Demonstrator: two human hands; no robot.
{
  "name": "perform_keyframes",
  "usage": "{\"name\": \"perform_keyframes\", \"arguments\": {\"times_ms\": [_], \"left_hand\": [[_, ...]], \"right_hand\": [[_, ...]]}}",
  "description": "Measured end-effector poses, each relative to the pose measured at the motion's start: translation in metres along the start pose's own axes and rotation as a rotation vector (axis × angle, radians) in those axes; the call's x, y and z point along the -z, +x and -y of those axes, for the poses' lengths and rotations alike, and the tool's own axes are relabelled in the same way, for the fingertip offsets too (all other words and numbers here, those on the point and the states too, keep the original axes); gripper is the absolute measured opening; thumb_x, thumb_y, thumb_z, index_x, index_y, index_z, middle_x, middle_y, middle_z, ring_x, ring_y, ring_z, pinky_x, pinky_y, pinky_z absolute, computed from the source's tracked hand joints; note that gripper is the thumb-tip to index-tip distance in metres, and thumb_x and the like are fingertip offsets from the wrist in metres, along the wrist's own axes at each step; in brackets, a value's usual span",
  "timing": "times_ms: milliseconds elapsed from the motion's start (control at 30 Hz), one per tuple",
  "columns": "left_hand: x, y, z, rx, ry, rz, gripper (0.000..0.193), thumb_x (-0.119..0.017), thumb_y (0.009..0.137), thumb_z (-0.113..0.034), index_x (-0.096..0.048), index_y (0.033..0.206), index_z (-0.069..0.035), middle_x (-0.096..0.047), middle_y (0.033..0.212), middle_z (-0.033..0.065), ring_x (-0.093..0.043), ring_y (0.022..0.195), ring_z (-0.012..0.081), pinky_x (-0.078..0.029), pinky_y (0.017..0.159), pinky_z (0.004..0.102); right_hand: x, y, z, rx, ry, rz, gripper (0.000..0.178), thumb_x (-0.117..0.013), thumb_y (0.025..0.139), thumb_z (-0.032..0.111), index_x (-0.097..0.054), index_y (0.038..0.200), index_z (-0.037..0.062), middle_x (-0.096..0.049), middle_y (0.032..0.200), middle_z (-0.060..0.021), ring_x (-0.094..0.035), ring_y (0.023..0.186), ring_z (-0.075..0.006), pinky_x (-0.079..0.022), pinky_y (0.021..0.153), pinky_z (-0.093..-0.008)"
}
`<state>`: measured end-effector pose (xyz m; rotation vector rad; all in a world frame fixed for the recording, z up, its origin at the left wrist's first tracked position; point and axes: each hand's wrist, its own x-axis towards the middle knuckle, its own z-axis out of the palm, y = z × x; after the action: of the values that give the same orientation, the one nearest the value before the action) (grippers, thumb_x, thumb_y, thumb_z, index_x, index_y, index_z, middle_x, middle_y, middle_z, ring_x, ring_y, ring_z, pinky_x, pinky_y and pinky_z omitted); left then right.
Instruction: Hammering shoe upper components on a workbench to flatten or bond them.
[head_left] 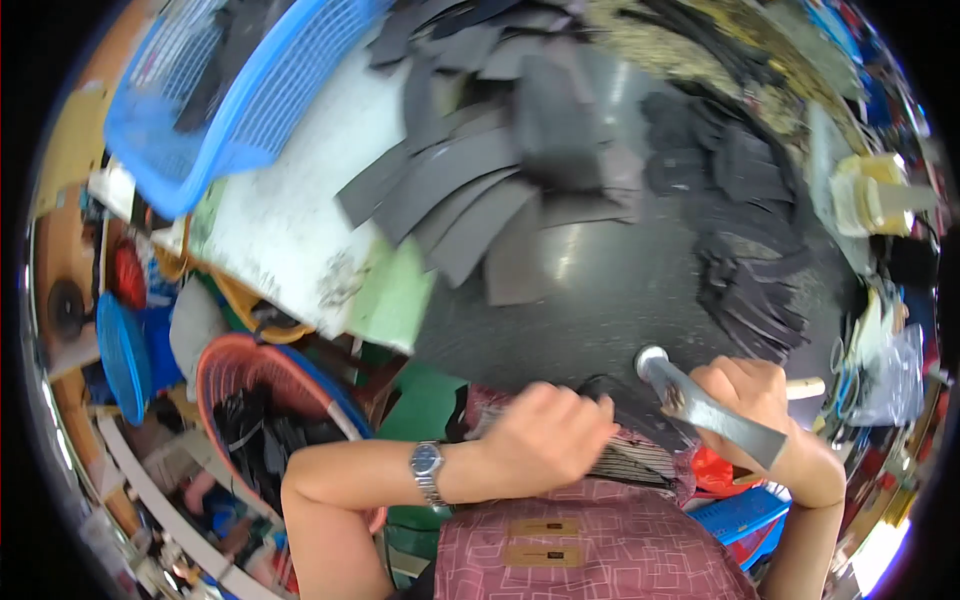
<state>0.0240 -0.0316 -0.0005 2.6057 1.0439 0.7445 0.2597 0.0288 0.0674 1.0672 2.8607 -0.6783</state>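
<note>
Steel hammer [700, 405], clenched in the right hand [750, 395], slants with its head up-left toward the dark worktable [600, 290], while the left hand [545, 435], closer to the body, closes on a dark piece [605, 390] just beside it.

Right hand [745, 395] gripping metal hammer [700, 400]; left hand [545, 435] on black piece [610, 390], dark table [600, 290]

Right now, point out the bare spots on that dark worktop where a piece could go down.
The bare stretch of the dark worktop lies between the fanned grey strips, the black cut pieces on the right, and the hammer in the right hand. The left hand blocks the near edge. The far side is crowded with overlapping pieces.
</note>
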Motion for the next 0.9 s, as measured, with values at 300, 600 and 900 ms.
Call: {"name": "perform_keyframes", "arguments": {"times_ms": [300, 600, 900], "left_hand": [[-0.011, 0.032, -0.001, 0.377, -0.59, 0.012, 0.033, -0.067, 0.069, 0.002, -0.053, 0.098, -0.006, -0.053, 0.097, 0.0054, -0.051, 0.086, 0.0199, -0.04, 0.077, 0.0316], [-0.073, 0.157, -0.048, -0.141, -0.741, 0.592, 0.029, -0.069, 0.074, -0.003, -0.062, 0.102, -0.003, -0.058, 0.079, 0.0065, -0.056, 0.073, 0.0207, -0.047, 0.066, 0.032], [-0.087, 0.149, -0.051, -0.317, -0.48, 0.41, 0.031, -0.069, 0.068, -0.005, -0.064, 0.099, -0.003, -0.06, 0.085, 0.0067, -0.057, 0.078, 0.0241, -0.047, 0.064, 0.0339]], "right_hand": [[-0.036, -0.061, 0.006, -0.215, 0.216, -0.25, 0.031, -0.06, 0.073, 0.016, -0.047, 0.1, 0.0046, -0.055, 0.077, -0.0099, -0.062, 0.064, -0.0277, -0.05, 0.052, -0.0396], [-0.056, -0.145, 0.031, -0.211, 0.487, -0.267, 0.025, -0.061, 0.073, 0.02, -0.05, 0.092, 0.0085, -0.054, 0.071, -0.0081, -0.062, 0.062, -0.0257, -0.049, 0.05, -0.0377], [-0.039, -0.179, -0.005, -0.488, 0.296, -0.35, 0.027, -0.063, 0.067, 0.019, -0.048, 0.086, 0.0067, -0.047, 0.067, -0.0058, -0.057, 0.055, -0.0231, -0.045, 0.047, -0.0363]]}}
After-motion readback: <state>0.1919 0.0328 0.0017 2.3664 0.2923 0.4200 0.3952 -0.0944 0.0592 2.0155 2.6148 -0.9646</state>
